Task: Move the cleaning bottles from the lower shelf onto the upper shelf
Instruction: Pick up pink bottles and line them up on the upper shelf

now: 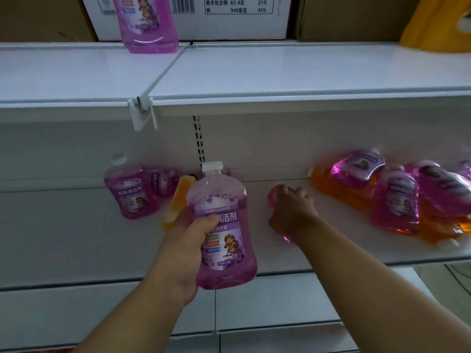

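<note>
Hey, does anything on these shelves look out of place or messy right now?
Yes. On the lower shelf, the right-hand heap of purple and orange bottles lies toppled on its side, overlapping. An orange bottle behind the held purple bottle leans askew.

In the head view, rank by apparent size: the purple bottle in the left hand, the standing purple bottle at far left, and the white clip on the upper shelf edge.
1. Held bottle, nearer the camera, so true size unsure.
2. Standing bottle.
3. White clip.

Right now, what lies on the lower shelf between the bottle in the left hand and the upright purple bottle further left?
In the head view, an orange bottle stands between the held bottle and the upright purple bottle; a smaller purple bottle stands behind.
</note>
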Demonstrator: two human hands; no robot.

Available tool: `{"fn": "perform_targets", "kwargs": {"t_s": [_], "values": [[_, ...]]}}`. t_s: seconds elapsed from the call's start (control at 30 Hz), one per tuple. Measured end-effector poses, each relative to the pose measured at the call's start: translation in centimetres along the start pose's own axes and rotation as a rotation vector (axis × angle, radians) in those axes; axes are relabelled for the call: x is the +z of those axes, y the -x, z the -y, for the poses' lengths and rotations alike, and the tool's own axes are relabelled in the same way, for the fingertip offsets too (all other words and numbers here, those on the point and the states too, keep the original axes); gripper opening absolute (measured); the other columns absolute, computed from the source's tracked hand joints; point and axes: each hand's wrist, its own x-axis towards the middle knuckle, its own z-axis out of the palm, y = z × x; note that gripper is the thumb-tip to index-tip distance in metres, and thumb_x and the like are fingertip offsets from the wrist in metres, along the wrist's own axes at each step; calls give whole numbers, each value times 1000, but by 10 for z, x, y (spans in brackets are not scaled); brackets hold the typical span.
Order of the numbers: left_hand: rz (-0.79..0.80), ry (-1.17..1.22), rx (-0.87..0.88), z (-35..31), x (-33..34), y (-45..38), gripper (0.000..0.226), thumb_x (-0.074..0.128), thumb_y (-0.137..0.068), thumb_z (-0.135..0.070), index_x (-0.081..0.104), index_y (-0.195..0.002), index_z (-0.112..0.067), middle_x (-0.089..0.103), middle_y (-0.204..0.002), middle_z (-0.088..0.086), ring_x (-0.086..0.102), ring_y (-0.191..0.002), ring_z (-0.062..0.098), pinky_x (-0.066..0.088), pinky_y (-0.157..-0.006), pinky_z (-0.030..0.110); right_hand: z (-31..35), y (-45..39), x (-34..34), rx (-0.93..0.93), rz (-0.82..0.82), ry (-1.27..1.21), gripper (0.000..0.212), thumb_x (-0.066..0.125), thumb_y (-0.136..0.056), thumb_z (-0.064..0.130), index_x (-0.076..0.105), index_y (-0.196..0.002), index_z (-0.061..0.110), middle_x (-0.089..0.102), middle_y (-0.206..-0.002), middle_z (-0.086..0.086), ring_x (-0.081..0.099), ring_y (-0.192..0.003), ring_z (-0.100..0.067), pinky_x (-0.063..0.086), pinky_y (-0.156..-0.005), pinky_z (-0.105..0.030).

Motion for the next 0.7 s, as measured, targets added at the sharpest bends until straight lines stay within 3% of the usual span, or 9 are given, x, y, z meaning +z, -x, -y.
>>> {"fn": "perform_targets", "kwargs": {"t_s": [0.13,0.23,0.3,0.37,0.43,0.5,0.6,0.7], "values": [[36,8,-7,-1,4,2,83,80,-58,-26,56,-138,-24,66,-126,21,75,-87,38,60,-65,48,-5,18,10,70,-59,52,74,62,-87,34,21,-147,17,33,-142,-27,34,-129,-43,45,-96,-51],[66,7,0,-3,11,7,80,85,-51,-25,62,-128,-23,76,-101,13,76,-76,32,60,-59,43,-13,22,-2,48,-130,-78,46,57,-87,16,40,-130,17,49,-126,-20,50,-115,-39,48,-88,-42],[71,1,21,-5,15,13,73,89,-58,-19,63,-127,-25,72,-112,13,76,-79,30,60,-61,43,-25,28,-13,77,-122,-356,31,61,-85,16,51,-115,15,63,-104,-13,64,-93,-33,53,-75,-35],[131,-38,56,-6,19,20,51,89,-65,-27,72,-112,-37,72,-115,10,76,-82,28,60,-63,43,-35,43,-18,105,-22,-861,27,65,-85,14,62,-112,8,73,-91,-10,71,-81,-30,59,-70,-39],[207,-78,71,-9,25,32,37,85,-60,-37,75,-94,-46,78,-95,4,77,-77,26,60,-61,41,-37,63,-17,76,147,-1403,31,65,-89,14,65,-117,4,76,-97,-15,74,-86,-35,60,-78,-47],[220,-99,73,-13,30,44,36,83,-54,-42,75,-89,-45,79,-90,5,77,-78,29,60,-61,42,-35,85,-16,38,321,-1746,33,66,-89,16,64,-120,2,73,-108,-22,72,-94,-38,58,-85,-54],[195,-105,96,-18,39,66,42,85,-51,-43,77,-92,-36,78,-93,13,76,-80,34,60,-62,43,-28,113,-18,-90,484,-1854,40,72,-85,16,63,-120,1,71,-113,-25,72,-94,-38,58,-84,-55],[136,-111,126,-25,48,95,65,92,-56,-36,69,-114,-20,75,-100,21,75,-85,41,60,-64,48,-26,133,-21,-175,534,-1768,46,70,-82,3,57,-126,2,68,-117,-27,68,-99,-42,57,-84,-57]]}}
